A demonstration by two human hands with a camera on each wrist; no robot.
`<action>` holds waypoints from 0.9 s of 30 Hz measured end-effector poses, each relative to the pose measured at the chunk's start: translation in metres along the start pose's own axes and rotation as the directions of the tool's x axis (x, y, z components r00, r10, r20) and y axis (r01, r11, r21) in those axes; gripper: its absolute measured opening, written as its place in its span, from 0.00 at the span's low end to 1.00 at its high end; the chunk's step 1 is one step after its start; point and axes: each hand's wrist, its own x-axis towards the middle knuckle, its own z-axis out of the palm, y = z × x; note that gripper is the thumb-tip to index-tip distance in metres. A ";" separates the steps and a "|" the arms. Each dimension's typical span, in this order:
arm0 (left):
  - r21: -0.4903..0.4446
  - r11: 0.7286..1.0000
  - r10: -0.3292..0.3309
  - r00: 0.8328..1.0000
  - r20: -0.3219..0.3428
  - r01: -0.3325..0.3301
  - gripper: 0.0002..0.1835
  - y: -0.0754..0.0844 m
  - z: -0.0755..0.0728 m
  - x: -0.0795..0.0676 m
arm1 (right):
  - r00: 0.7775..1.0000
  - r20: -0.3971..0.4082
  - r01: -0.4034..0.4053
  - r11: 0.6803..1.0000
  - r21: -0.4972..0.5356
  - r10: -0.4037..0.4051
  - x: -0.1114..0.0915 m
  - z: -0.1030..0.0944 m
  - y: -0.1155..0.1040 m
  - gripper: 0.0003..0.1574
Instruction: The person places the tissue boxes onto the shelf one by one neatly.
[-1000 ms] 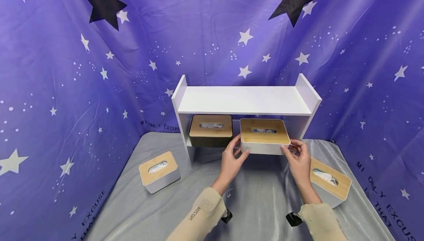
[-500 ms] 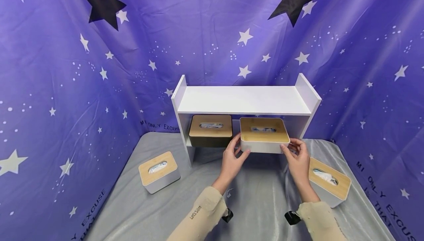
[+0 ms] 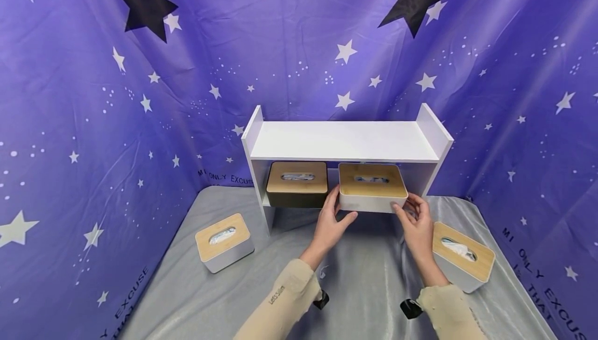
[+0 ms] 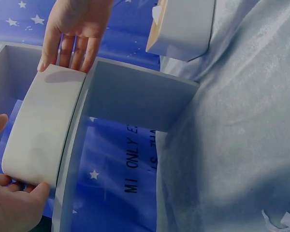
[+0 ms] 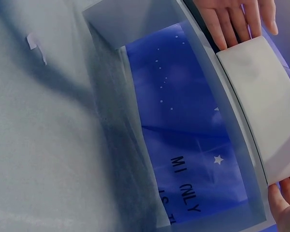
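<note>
Almost flush: white wood-lidded tissue box (image 3: pixel 372 187) in lower tier of white shelf unit (image 3: pixel 345 140), front slightly proud of dark-sided tissue box (image 3: pixel 297 186). Right hand (image 3: pixel 418 231) pinches right end; left hand (image 3: pixel 327 232) straight-fingered at left end, thumb spread clear. Best: even pressure both ends, base level, fingers minding gap.

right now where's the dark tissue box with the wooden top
In the head view, the dark tissue box sits at the left end of the white shelf's lower level, a gap apart from the white-sided box to its right.
</note>
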 end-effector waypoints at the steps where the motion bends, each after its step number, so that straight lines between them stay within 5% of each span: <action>1: -0.001 1.000 0.001 1.000 0.004 -0.001 0.44 0.000 0.000 0.001 | 1.000 0.005 -0.005 1.000 -0.002 0.005 0.000 0.000 0.000 0.34; 17: 0.002 1.000 -0.010 1.000 0.026 0.010 0.47 -0.005 0.002 0.005 | 0.992 0.122 -0.032 0.999 -0.032 0.035 0.001 -0.001 -0.003 0.40; 27: 0.004 1.000 -0.026 0.999 0.034 0.025 0.44 -0.005 -0.003 -0.003 | 0.978 0.207 0.049 0.991 -0.125 -0.022 -0.005 -0.009 0.000 0.47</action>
